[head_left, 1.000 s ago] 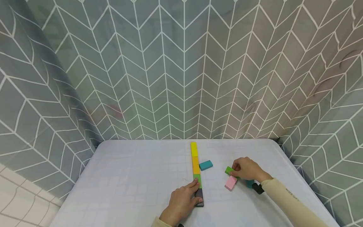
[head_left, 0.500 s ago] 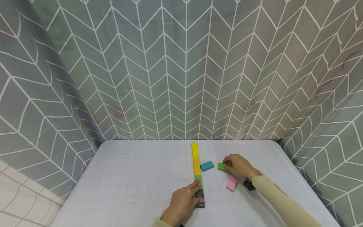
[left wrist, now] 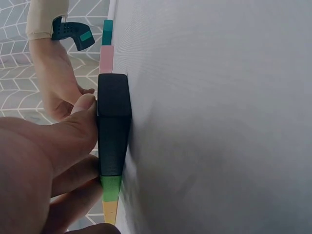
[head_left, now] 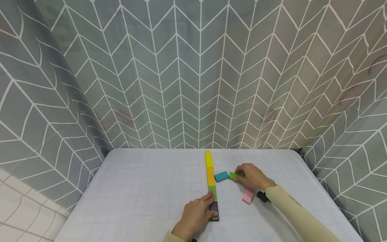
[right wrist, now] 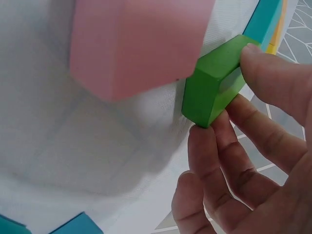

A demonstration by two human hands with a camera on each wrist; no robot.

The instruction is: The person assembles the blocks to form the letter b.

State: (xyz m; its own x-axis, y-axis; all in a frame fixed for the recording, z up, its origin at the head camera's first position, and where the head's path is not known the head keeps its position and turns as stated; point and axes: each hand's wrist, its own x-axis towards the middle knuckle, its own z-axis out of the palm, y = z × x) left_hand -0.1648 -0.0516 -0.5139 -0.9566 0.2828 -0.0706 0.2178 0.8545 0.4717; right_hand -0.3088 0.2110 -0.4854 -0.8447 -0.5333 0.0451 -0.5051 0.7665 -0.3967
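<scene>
A straight row on the table joins a yellow block (head_left: 209,159), an orange block (head_left: 210,176), a green block (head_left: 212,189) and a black block (left wrist: 114,122). My left hand (head_left: 196,213) rests on the row's near end, thumb on the black block and fingertips by the row's green block. Between thumb and fingers my right hand (head_left: 252,176) pinches a second green block (right wrist: 214,75). Its left end meets, or nearly meets, a teal block (head_left: 221,176). That teal block lies slantwise at the row's right side, by the orange block.
A pink block (head_left: 248,196) lies just nearer than my right hand. Partly behind the right wrist is a blue block (head_left: 271,180); the right wrist view catches blue and teal block edges low left. A patterned curtain (head_left: 196,84) stands behind the table (head_left: 145,191).
My right hand has slid the second green block left, from beside the pink block to the end of the teal block. The left hand has stayed on the row.
</scene>
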